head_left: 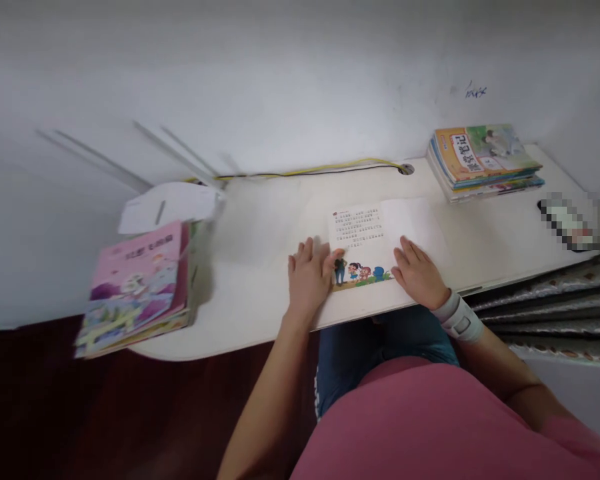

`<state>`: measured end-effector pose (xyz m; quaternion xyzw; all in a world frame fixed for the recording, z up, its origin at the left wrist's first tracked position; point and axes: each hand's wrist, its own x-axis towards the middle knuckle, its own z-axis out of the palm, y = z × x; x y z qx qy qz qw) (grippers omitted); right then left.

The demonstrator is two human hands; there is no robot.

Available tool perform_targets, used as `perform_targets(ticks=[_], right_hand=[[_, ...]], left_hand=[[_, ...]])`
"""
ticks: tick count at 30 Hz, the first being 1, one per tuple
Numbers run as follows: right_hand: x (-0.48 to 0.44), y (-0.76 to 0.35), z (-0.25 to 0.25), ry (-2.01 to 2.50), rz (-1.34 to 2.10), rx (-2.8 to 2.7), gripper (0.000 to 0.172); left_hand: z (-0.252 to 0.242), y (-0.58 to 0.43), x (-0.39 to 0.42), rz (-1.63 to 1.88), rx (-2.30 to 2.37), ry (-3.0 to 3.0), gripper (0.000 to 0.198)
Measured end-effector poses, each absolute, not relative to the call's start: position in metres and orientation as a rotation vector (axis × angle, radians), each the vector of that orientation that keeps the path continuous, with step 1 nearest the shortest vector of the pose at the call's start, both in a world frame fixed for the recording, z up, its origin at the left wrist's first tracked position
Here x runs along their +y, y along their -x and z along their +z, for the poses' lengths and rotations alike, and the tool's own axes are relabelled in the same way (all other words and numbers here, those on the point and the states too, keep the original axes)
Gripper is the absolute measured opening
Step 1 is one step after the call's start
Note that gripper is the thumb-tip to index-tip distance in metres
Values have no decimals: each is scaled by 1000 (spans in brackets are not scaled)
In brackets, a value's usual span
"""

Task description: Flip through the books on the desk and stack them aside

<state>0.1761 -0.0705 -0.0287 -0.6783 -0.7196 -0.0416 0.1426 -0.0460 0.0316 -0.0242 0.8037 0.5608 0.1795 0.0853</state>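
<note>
Head view shows the left hand (309,279) and right hand (421,275) flanking an open picture book (359,230) — fingers (307,253) extended, slightly parted, apparently gripping nothing — probably to keep it flat.

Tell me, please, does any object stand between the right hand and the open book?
Nothing visible does: the right hand overlaps the lower right of the open book. The right-hand stack of books stands farther back, apart from both.

We saw a pale wall (300,100) bearing a small blue scribble (475,91), a white, round-ended counter (255,287) against it, and a dark reddish floor (180,413) below.
</note>
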Motion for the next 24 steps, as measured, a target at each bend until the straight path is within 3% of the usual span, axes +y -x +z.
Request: perform_targets(ticks=[4, 7, 10, 14, 20, 24], right_hand=[[-68, -169, -29, 1854, -157, -2096, 40], [-67, -163, -34, 1871, -173, -2106, 40], [-67, -164, -38, 1855, -187, -2130, 42], [-67, -170, -42, 1803, -219, -2159, 43], [-69, -169, -44, 1789, -189, -2142, 43], [-66, -161, -32, 1754, -26, -2056, 48]], left_hand=[[-8, 47, 16, 893, 1612, -2227, 53], [-1, 39, 5, 570, 1476, -2294, 46], [-3, 32, 0, 264, 1622, -2417, 45], [-11, 37, 2, 257, 1820, -2438, 53], [-7, 53, 9, 656, 1769, -1892, 32], [4, 46, 13, 1134, 1330, -1190, 26]])
